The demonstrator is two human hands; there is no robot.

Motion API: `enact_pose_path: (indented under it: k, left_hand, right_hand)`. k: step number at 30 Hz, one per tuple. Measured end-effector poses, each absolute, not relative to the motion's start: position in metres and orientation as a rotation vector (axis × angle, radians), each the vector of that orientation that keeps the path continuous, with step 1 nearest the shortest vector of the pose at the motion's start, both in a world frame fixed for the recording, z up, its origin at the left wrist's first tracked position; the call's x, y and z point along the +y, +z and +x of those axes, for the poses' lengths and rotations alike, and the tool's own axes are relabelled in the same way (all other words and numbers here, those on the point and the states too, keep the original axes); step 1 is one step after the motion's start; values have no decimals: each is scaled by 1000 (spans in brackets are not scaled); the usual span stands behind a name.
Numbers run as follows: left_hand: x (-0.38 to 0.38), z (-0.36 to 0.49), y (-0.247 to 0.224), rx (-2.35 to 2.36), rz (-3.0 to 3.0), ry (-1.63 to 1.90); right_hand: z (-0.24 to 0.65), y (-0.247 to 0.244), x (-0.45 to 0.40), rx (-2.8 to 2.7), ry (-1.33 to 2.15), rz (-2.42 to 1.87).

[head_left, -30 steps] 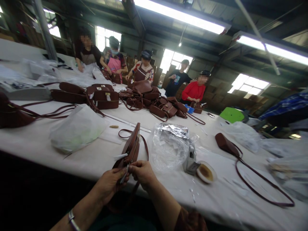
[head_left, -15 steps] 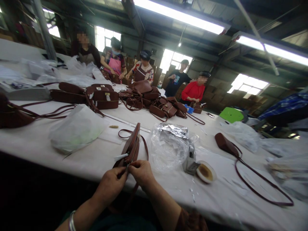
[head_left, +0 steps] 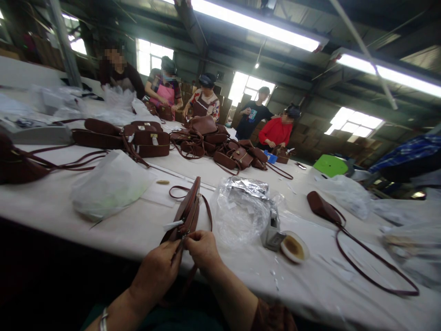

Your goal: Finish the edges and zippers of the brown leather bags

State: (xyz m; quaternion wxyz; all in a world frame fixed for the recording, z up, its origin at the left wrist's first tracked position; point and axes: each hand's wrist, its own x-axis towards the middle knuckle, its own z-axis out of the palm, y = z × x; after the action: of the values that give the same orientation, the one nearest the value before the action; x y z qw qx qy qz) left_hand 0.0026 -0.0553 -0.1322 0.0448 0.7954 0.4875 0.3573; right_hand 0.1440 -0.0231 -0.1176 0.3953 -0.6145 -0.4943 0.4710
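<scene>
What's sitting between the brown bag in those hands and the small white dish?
In the head view, from the brown bag to the dish: crumpled clear plastic, then a grey boxy object.

Left grip [head_left: 157, 266] now more palm-down

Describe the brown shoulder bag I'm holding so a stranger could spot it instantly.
Find the long pale worktable. At its near edge, left of the crumpled clear plastic, a brown shoulder bag shows edge-on, a white tag sticking out. Unlike the brown bags piled farther back, it has your left hand and right hand at its near end.
</scene>
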Motion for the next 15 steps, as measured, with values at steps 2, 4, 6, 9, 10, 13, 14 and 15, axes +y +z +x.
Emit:
enact_pose_path:
  k: [2,4,6,9,10,13,14,15]
  left_hand:
    - [-56,0,-132,1454,2482,1113]
    - [-57,-2,-132,1461,2520,1092]
    - [-58,-2,-132,1517,2487,1062]
    - [-60,0,-131,1581,2318,1113]
    - [-60,1,-131,1586,2252,1153]
    - [-62,3,-129,1603,2057,1236]
    - [-63,4,-129,1609,1991,1239]
    - [-63,4,-128,1620,1921,1230]
  right_hand:
    - [144,-117,-23,-1242,1218,-1554]
    - [144,-117,-23,-1242,1230,-1555]
    - [144,-117,-23,-1243,1234,-1555]
    - [144,-116,-24,-1239,1245,-1538]
    - [143,-115,-24,-1231,1259,-1533]
    - [142,-113,-24,-1148,1358,-1534]
    - [142,-112,-24,-1108,1401,-1532]
    - [141,-112,-24,-1079,1439,-1525]
